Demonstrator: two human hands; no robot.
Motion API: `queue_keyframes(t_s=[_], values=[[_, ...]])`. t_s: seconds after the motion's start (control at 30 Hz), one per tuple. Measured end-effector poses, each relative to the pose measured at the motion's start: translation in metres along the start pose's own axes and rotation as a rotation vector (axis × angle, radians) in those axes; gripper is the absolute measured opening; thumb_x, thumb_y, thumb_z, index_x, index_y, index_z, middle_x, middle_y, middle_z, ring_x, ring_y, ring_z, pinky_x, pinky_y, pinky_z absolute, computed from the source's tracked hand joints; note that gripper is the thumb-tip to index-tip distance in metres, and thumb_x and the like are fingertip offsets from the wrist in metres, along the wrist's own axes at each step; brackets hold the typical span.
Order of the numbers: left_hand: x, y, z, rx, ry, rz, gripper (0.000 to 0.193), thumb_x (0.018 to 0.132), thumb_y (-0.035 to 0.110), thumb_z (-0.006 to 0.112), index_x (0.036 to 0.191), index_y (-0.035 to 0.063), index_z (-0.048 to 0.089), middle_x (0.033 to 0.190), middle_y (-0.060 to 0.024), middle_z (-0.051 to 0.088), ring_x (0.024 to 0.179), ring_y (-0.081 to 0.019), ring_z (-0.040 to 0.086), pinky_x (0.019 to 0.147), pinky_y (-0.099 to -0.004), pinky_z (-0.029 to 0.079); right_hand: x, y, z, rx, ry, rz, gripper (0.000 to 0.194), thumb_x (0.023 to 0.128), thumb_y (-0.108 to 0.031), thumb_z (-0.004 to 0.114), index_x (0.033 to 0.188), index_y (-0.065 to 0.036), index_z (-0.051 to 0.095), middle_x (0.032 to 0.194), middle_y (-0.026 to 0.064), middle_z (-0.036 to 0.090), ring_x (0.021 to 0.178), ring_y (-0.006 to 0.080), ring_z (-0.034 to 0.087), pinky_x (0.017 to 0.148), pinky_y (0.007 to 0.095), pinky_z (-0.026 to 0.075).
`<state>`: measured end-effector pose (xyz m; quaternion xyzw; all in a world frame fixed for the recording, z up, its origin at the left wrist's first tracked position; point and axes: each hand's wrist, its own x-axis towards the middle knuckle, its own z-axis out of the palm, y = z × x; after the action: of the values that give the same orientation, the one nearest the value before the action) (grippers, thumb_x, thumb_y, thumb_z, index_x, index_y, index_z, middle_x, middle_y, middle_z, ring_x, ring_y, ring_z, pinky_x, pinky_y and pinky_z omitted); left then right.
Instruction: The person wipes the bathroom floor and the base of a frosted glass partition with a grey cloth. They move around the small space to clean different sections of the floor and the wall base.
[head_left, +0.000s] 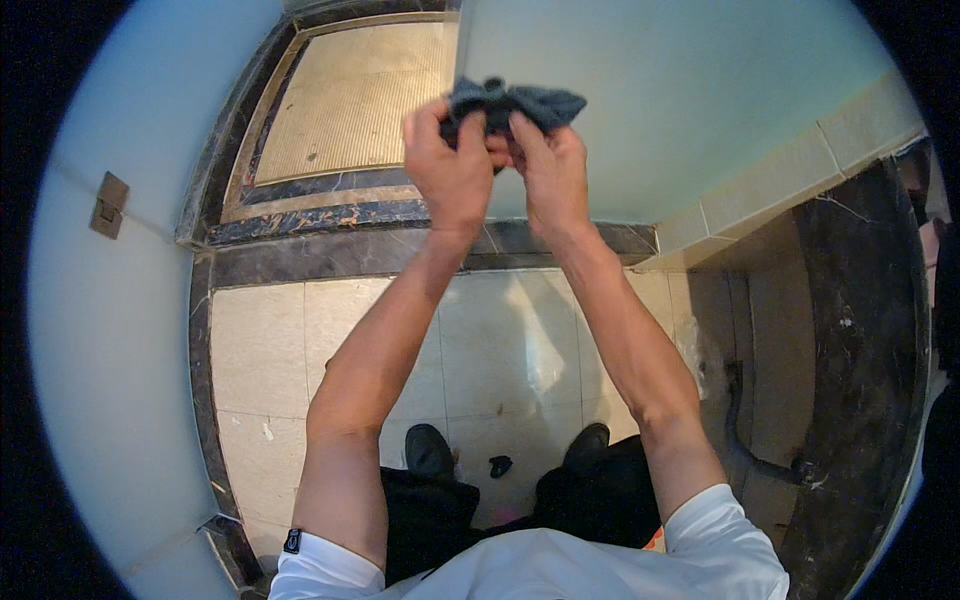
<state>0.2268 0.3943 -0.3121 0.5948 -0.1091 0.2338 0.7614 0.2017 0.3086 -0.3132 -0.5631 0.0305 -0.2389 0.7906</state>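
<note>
A bunched dark grey-blue cloth (546, 106) is gripped between my two hands, out in front of me at arm's length. My left hand (453, 161) pinches its left end, thumb on the near side. On the right, my right hand (553, 169) holds the other half, its thumb pressed against the folds. The fingers of both hands meet under the cloth and are partly hidden by it. Behind the cloth stands a pale frosted glass panel (675, 90); I cannot tell whether the cloth touches it.
A dark stone threshold (315, 253) crosses the tiled floor (259, 337). Beyond it lies a ribbed floor area (360, 90). A metal hinge (110, 205) is on the left glass. To the right are a dark stone counter (847, 315) and a drain hose (742, 450). A small black object (500, 466) lies between my shoes.
</note>
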Motion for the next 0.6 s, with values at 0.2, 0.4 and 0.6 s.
queue_keyframes(t_s=[0.2,0.4,0.6], values=[[0.011,-0.007,-0.002,0.269,0.033,0.330,0.018,0.084,0.005,0.068,0.099,0.0026,0.060,0.102,-0.0112,0.056,0.085,-0.0209,0.061,0.072,-0.0339,0.051,0.006,0.004,0.013,-0.051,-0.023,-0.052,0.016,0.096,-0.014,0.056,0.098,0.000,0.065,0.086,0.0076,0.068,0.069,0.0140,0.066,0.061,0.0262,0.055],[-0.006,-0.031,-0.009,0.292,-0.101,0.228,0.022,0.080,0.004,0.070,0.102,0.0029,0.064,0.101,-0.0111,0.058,0.085,-0.0235,0.063,0.073,-0.0337,0.051,-0.002,0.014,-0.015,0.059,0.108,0.201,0.013,0.094,-0.011,0.058,0.095,0.000,0.064,0.082,0.0083,0.066,0.064,0.0154,0.065,0.055,0.0275,0.055],[0.002,0.022,0.026,0.055,0.008,0.287,0.031,0.083,0.006,0.070,0.111,0.0006,0.060,0.110,-0.0158,0.056,0.097,-0.0263,0.062,0.079,-0.0342,0.052,0.010,-0.040,0.008,0.003,0.052,-0.165,0.015,0.094,-0.013,0.059,0.104,-0.002,0.056,0.086,0.0062,0.064,0.075,0.0113,0.063,0.061,0.0246,0.054]])
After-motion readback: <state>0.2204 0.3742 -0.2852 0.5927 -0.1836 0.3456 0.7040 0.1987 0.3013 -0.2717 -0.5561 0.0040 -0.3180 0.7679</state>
